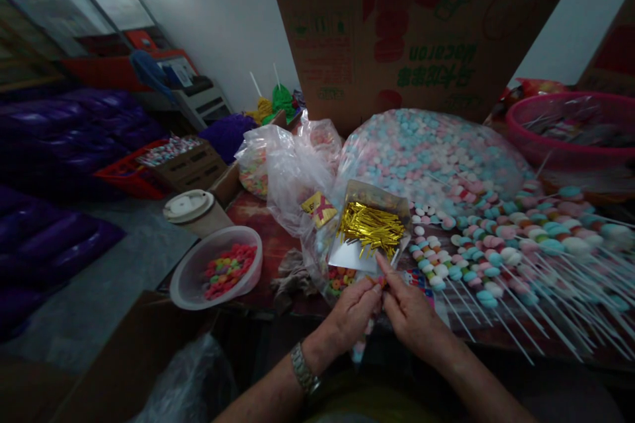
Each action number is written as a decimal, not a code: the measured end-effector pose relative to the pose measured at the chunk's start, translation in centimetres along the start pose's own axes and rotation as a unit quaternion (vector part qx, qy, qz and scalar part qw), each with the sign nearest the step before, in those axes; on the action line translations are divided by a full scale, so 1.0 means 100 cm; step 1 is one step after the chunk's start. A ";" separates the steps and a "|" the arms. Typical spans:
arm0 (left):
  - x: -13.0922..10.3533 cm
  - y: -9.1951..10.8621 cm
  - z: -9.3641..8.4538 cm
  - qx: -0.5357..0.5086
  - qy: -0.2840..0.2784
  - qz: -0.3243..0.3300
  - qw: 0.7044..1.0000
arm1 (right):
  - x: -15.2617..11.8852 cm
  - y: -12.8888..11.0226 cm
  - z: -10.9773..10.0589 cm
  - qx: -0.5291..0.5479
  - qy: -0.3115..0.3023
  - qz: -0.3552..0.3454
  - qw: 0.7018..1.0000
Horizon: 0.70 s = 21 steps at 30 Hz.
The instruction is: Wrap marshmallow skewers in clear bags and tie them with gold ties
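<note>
- Candy bundle (360,348), pale pink and blue: it hangs below your hands, just in front of the table's near edge. It is blurred and partly hidden.
- At the table's (268,221) near left corner, you have a white bowl (187,277) of coloured candy rings (233,271).
- To its right, a crumpled grey cloth (295,273) lies by the near edge, with clear bags (292,172) toward the far side.
- Your left hand (351,312) pinches at the bundle's upper end, thumb against fingers; an orange bit (381,281) shows at the tips.
- The bundle should be light and rather soft, its surface perhaps slippery and easy to dent. Hold it lightly at the upper end and don't squeeze the candy body.
- Just beyond your fingers, a tray (344,256) holds gold ties (372,226).
- Your right hand (409,310) meets the left, index finger stretched toward the tray; you cannot tell whether its thumb grips anything.
- Toward the right edge, candy skewers (526,254) lie heaped, sticks pointing over the near edge, before a large bag (426,152) of pastel candy.
</note>
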<state>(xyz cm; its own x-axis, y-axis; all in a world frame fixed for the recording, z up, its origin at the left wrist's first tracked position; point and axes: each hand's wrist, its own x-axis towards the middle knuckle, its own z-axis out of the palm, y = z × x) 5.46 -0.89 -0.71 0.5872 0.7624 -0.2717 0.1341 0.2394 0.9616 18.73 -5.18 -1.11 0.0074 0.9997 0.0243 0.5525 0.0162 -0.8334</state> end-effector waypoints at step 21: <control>0.004 0.007 -0.007 -0.332 -0.093 -0.126 0.930 | -0.002 -0.013 -0.027 0.102 -0.009 -0.052 0.993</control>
<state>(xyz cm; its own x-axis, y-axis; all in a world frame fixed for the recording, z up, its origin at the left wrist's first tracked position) 5.26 0.03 -0.21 0.7407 0.5285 -0.4148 -0.1992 0.7624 0.6157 20.24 -5.41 1.46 -0.0572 0.9926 0.1073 0.3685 0.1209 -0.9217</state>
